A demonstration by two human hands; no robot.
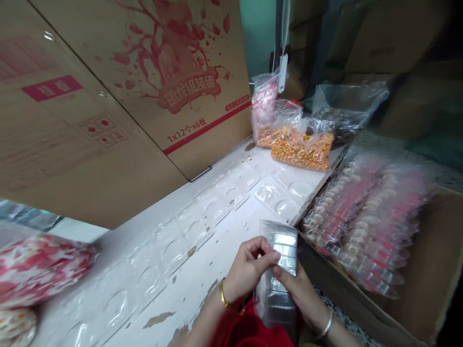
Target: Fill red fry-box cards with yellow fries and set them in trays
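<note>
The left hand [248,267] (it wears a gold bangle [223,293]) pinches the silver strip [285,251] with its fingers [269,260] closed. The right hand [304,291] grips the strip too, thumb on top. The strip is near, just left of the brown box [439,250]. Clear trays [215,208] lie farther left on the desk [226,246].

Bare tabletop [224,241] beside the left grip [249,266] leaves passage; a tall carton [152,120] blocks beyond.
</note>
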